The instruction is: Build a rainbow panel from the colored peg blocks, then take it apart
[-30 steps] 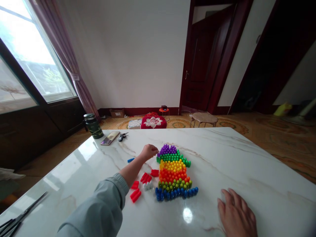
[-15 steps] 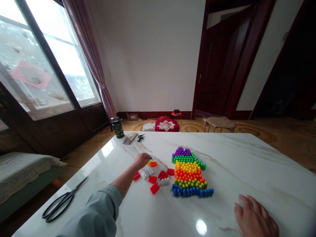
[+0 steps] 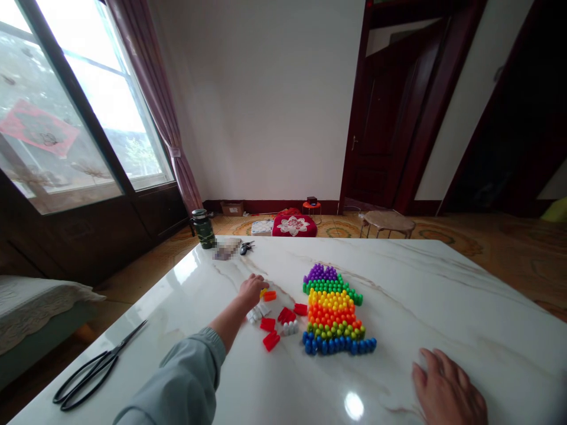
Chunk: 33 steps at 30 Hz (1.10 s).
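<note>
My left hand (image 3: pixel 253 287) reaches over the left end of a loose cluster of plastic pieces, its fingers curled downward. Whatever is at the fingertips is hidden. A yellow piece (image 3: pixel 263 292) and an orange piece (image 3: pixel 270 296) lie right beside them. Nearer me are white pieces (image 3: pixel 257 311), several red pieces (image 3: pixel 271 340) and a white knobbed piece (image 3: pixel 290 327). To their right, round-knobbed pieces are grouped in colour bands: purple (image 3: pixel 322 273), green, yellow, orange, olive and blue (image 3: pixel 339 345). My right hand (image 3: pixel 449 386) rests on the table, fingers stretched out, holding nothing.
Black-handled scissors (image 3: pixel 100 369) lie on the white marbled table (image 3: pixel 398 295) at the left. Along its far left edge are a dark green flask (image 3: pixel 203 229), a pixelated flat object (image 3: pixel 227 249) and keys (image 3: pixel 246 248). A stool (image 3: pixel 387 221) stands beyond the table.
The blue piece at my left fingertips is now out of sight, and that hand has turned more palm-down. The whole view has shifted slightly; my right hand stays on the table.
</note>
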### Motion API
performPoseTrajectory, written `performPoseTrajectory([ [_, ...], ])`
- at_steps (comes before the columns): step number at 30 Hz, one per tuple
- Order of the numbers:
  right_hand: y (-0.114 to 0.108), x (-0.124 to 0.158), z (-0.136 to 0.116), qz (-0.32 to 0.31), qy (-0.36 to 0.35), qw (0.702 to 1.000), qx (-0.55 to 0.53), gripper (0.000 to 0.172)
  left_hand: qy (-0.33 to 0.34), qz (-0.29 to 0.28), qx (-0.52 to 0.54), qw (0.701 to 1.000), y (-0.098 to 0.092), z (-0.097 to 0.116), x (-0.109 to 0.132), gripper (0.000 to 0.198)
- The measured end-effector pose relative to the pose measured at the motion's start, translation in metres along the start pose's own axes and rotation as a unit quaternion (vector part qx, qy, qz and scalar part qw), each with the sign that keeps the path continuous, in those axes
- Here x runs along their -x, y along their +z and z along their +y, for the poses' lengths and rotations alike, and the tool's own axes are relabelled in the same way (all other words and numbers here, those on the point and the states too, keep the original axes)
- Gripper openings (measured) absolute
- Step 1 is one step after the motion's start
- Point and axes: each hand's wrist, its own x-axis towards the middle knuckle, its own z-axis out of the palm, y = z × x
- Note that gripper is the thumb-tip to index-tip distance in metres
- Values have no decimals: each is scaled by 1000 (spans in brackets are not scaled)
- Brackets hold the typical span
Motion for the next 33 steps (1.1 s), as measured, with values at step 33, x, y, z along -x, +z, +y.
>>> performPoseTrajectory([
  [33, -12, 1, -11, -36, 32, 999, 9, 32, 143, 94, 386, 907, 36, 147, 153, 24],
])
